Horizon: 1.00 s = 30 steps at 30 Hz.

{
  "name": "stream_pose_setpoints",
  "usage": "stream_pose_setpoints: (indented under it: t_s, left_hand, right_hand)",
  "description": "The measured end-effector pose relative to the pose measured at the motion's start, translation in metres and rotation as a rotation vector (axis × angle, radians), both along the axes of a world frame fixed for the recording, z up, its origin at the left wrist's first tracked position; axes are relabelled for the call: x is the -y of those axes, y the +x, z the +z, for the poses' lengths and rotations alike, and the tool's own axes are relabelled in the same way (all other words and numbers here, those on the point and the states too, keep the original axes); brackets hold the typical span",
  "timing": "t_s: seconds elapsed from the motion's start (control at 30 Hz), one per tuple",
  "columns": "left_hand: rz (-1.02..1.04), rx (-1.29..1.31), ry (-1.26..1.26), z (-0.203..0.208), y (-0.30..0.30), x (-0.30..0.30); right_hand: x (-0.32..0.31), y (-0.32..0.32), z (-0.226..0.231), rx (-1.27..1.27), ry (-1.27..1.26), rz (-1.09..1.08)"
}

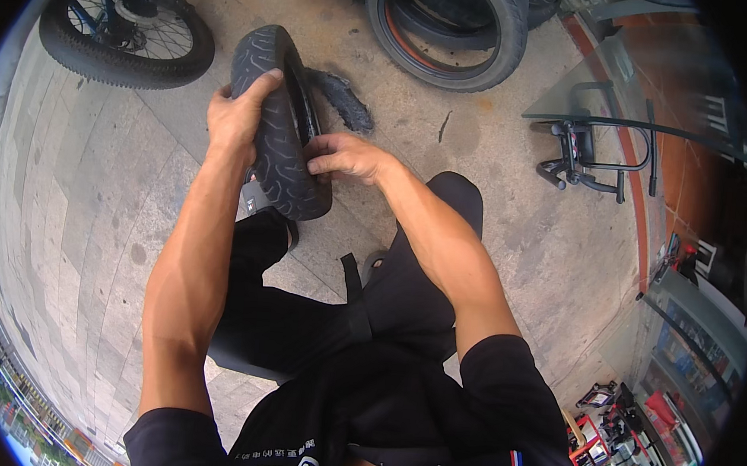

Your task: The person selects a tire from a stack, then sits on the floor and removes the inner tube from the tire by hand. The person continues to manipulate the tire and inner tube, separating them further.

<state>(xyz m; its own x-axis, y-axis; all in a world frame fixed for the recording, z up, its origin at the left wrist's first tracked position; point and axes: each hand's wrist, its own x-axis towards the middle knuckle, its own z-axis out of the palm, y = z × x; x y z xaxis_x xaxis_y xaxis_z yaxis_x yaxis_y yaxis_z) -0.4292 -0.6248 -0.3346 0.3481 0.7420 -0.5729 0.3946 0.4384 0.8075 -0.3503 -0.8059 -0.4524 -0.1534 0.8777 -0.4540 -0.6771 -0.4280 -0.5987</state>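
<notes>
Black fabric shirt, frame-cropped, below left hand and right hand, both gripping and partly hidden by a ring-shaped black rubber tyre.

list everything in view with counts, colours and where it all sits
held tyre: one, black, between both hands
spoked wheel: one, black tyre, upper left
loose tyres: at least two, dark, top right of centre
flat scrap: one, black, ground right of held tyre
metal frame: one, black, right
small items: several, red and black, lower right, too small to tell
paving: grey-beige, underneath
shirt: one, black, bottom
trousers: black, below centre
left hand: one, tyre's left side
right hand: one, tyre's right edge
</notes>
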Motion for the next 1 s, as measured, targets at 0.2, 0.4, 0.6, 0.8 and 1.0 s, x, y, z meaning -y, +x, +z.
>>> stream_pose_setpoints:
  t_s: [0.2, 0.4, 0.6, 0.8, 1.0]
  left_hand:
    - [0.0, -0.026, 0.015, 0.001, -0.003, 0.002]
    - [-0.019, 0.012, -0.009, 0.001, -0.006, -0.005]
    - [-0.052, 0.007, -0.03, -0.002, -0.004, -0.01]
    - [-0.066, 0.005, -0.035, -0.003, 0.0, -0.014]
    - [-0.074, 0.028, -0.024, -0.004, -0.006, -0.018]
  right_hand:
    - [-0.005, -0.008, -0.011, -0.139, 0.046, -0.044]
    - [-0.015, -0.01, -0.02, -0.186, 0.032, -0.02]
    - [-0.018, -0.004, -0.025, -0.163, 0.073, 0.01]
    - [-0.013, -0.001, -0.015, -0.177, 0.028, -0.037]
    - [-0.019, -0.005, -0.016, -0.101, 0.065, -0.003]
